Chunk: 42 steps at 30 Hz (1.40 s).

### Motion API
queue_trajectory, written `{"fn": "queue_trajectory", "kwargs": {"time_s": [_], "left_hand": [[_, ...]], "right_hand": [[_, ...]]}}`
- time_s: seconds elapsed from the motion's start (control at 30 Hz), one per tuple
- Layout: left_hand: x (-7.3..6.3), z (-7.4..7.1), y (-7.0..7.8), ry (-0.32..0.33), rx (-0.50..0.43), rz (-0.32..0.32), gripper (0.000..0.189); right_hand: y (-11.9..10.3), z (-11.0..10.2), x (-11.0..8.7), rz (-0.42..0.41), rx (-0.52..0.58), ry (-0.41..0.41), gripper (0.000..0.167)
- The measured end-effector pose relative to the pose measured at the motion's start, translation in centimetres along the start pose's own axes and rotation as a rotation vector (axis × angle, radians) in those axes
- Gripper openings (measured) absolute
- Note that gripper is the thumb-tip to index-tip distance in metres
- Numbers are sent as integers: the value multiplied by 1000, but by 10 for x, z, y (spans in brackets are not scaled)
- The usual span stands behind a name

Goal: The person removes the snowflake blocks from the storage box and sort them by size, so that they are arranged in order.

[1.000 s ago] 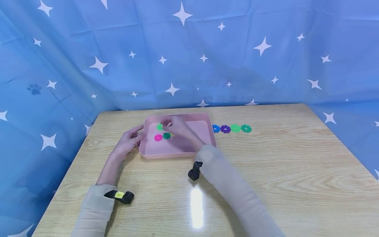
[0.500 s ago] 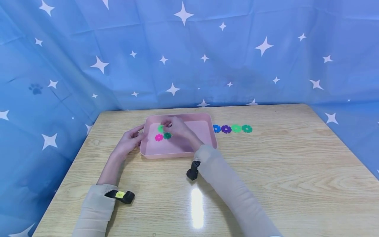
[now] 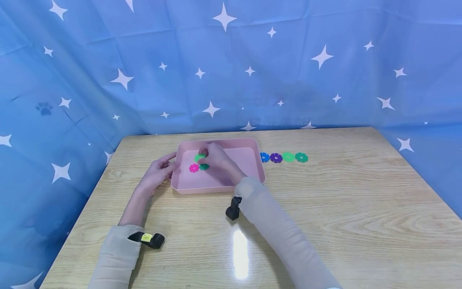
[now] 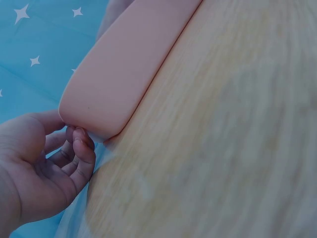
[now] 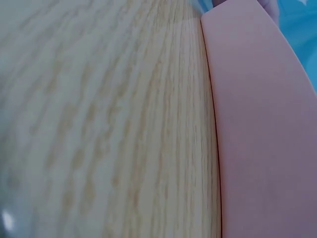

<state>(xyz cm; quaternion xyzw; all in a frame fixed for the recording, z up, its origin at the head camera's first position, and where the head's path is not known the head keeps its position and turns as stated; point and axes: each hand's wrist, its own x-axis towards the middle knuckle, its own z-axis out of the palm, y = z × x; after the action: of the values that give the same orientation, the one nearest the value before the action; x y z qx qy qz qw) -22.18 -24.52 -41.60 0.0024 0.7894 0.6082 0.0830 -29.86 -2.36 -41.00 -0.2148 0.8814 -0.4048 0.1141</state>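
A shallow pink tray [image 3: 241, 160] stands on the wooden table. My left hand [image 3: 157, 171] holds its left end, with fingertips at the rim and the other fingers bent by the outer wall in the left wrist view. Inside the tray, my right hand [image 3: 217, 156] reaches down with its thumb and fingers bent at a light green notched disc [image 3: 198, 157]. The hand hides part of that disc. Close by lie a pink notched disc [image 3: 193, 168] and a dark green one, the latter partly under the thumb. The right wrist view shows only the tray's outer wall [image 5: 262, 124] and the table.
To the right of the tray, a row of notched discs lies on the table [image 3: 343, 192]: a blue disc [image 3: 264, 157], a purple disc [image 3: 276, 158], a light green disc [image 3: 288, 157] and a green disc [image 3: 301, 157]. A blue star-patterned curtain [image 3: 231, 72] hangs behind.
The light green disc in the tray has shifted slightly right, along with my right fingertips, which have come lower over the dark green disc. A yellow bit seen earlier is now hidden. My left hand stays put.
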Motion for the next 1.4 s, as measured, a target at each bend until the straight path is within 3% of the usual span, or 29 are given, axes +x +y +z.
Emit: {"fn": "queue_trajectory", "kwargs": {"time_s": [0.47, 0.73, 1.13, 1.4], "left_hand": [[-2, 2, 3, 3, -7, -28, 60], [-2, 1, 3, 0, 2, -16, 59], [0, 0, 0, 10, -1, -1, 58], [-2, 0, 2, 3, -17, 7, 60]], "right_hand": [[-4, -2, -1, 23, -21, -16, 27], [-4, -4, -1, -23, -31, 68, 18], [-3, -15, -11, -74, 121, 128, 11], [1, -28, -22, -114, 290, 131, 12]]}}
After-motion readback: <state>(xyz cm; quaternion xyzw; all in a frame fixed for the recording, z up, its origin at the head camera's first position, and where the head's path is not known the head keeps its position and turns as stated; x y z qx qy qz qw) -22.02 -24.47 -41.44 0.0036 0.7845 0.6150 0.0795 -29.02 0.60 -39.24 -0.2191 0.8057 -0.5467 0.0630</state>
